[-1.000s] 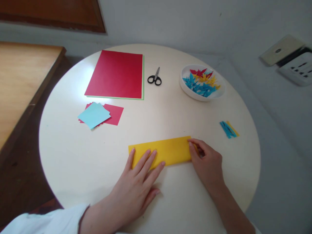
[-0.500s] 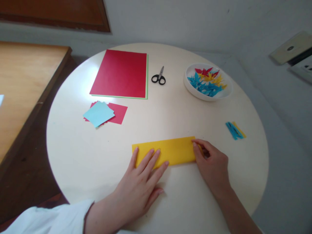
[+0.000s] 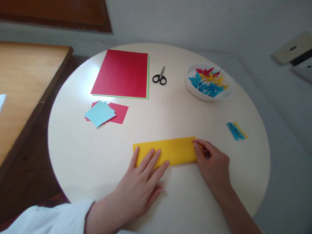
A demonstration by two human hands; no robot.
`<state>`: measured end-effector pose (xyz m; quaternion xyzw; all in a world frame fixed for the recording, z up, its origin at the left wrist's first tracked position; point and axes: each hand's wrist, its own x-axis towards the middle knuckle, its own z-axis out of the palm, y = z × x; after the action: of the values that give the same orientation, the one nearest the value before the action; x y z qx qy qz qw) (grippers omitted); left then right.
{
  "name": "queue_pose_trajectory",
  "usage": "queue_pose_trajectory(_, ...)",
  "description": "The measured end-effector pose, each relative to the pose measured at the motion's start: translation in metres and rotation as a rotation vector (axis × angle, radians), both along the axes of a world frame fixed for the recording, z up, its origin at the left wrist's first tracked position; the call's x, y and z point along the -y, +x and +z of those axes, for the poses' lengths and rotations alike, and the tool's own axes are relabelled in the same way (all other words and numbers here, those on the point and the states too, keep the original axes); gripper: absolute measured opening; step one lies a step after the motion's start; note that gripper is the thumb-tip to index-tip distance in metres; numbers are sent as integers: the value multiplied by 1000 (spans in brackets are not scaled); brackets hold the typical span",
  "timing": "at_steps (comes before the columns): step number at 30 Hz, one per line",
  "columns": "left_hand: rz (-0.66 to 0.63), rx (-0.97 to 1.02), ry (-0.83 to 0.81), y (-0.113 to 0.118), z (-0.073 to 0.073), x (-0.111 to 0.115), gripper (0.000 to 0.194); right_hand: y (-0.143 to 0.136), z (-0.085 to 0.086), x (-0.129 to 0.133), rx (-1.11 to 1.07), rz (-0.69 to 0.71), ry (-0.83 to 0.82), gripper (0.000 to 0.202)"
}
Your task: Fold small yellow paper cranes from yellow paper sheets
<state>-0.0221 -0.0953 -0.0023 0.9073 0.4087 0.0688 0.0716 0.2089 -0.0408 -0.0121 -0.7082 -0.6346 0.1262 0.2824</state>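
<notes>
A long strip of yellow paper, seemingly folded, lies near the front of the round table. My left hand rests flat on its left part, fingers spread and the thumb off the paper on the tabletop. At the other end, my right hand is closed in a pinch at the paper's right edge, thumb and forefinger at its upper right corner. That corner is partly hidden by the fingers.
Red and green sheets lie at the back left of the white table, beside black-handled scissors. Nearer are small blue and red paper pieces. A white dish holds folded paper shapes; blue and yellow strips lie at right.
Both hands keep their places on the yellow paper. The whole view has shifted very slightly.
</notes>
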Motion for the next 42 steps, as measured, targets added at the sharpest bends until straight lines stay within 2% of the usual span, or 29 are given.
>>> queue_pose_trajectory(42, -1, -13, 61, 0, -3, 2, 51, 0, -1, 1, -27, -14, -26, 29)
